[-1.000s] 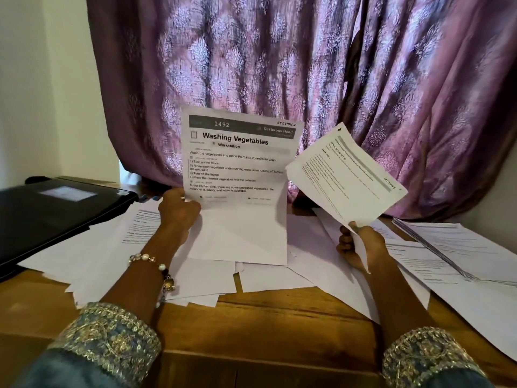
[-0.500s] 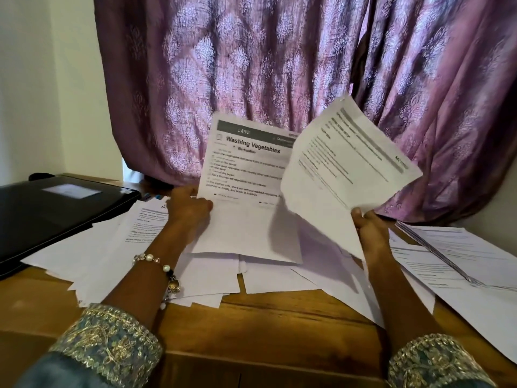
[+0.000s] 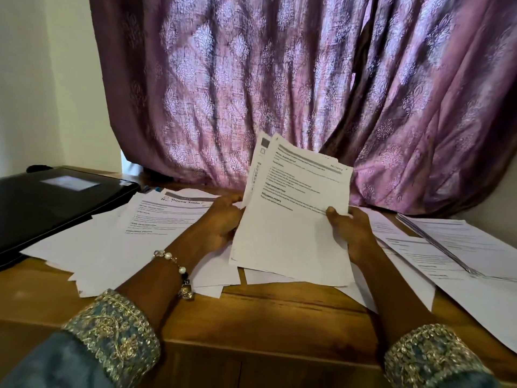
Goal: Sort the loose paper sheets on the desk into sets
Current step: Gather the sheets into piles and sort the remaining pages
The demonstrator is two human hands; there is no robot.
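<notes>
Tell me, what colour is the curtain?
Purple with a pale floral pattern, shown in the head view.

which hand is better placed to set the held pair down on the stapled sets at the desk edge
Right, probably. The right hand grips the held sheets on the side nearest the stapled sets, which lie on the desk's right end. The left hand would have to cross over.

Mauve damask-patterned curtain [image 3: 279, 79], white printed sheets [image 3: 293, 233], brown wooden desk [image 3: 279, 317].
</notes>
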